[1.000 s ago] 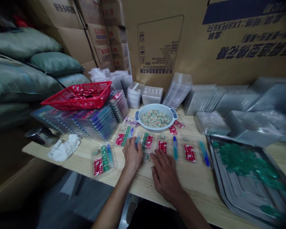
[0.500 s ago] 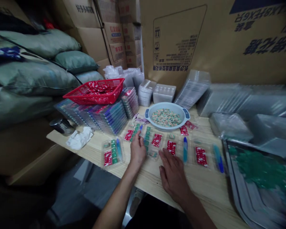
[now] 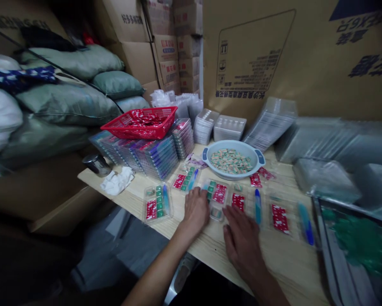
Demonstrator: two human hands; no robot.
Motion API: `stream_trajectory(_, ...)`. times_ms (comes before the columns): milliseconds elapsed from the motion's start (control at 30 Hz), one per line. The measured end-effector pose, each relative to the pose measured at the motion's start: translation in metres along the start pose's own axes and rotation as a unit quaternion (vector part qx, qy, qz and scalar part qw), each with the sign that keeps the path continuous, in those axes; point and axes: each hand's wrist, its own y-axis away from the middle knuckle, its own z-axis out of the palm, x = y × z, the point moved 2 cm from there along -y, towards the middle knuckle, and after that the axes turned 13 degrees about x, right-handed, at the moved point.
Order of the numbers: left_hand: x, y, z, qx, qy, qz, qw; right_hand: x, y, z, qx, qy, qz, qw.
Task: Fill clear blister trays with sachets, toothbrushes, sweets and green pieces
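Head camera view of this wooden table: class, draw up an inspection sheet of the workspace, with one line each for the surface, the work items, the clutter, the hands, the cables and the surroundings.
Surface: light wooden table, crowded along its back.
Job's things: clear plastic tray with green pieces and a red printed card, in a row of similar trays; pale blue basin of small wrapped pieces; metal tray with green pieces.
Clutter: white cloth, metal tin, red plastic basket.
Hands: left hand against the clear plastic tray, grip unclear; right hand open on the table, holding nothing.
Cables: nothing seen.
Surroundings: cardboard cartons, green sacks.
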Motion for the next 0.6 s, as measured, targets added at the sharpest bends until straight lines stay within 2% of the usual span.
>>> stream_trajectory(133, 0.016, 0.008, -0.010, -0.018, 0.054, -0.015, 0.998, 0.009, -0.002, -0.008, 0.049, -0.013, 0.051, 0.997)
stream_trajectory(267, 0.022, 0.013, -0.004, -0.071, 0.124, -0.031, 0.989, 0.016, -0.001, -0.010, 0.060, -0.022, 0.093, 0.994)
stream_trajectory(433, 0.016, 0.017, -0.006, -0.111, 0.129, -0.026, 0.985, 0.015, -0.001, -0.014, 0.068, -0.044, 0.124, 0.989)
stream_trajectory(600, 0.014, 0.020, -0.016, -0.101, 0.084, -0.022, 0.991, 0.014, -0.002, -0.018, 0.071, -0.051, 0.136, 0.987)
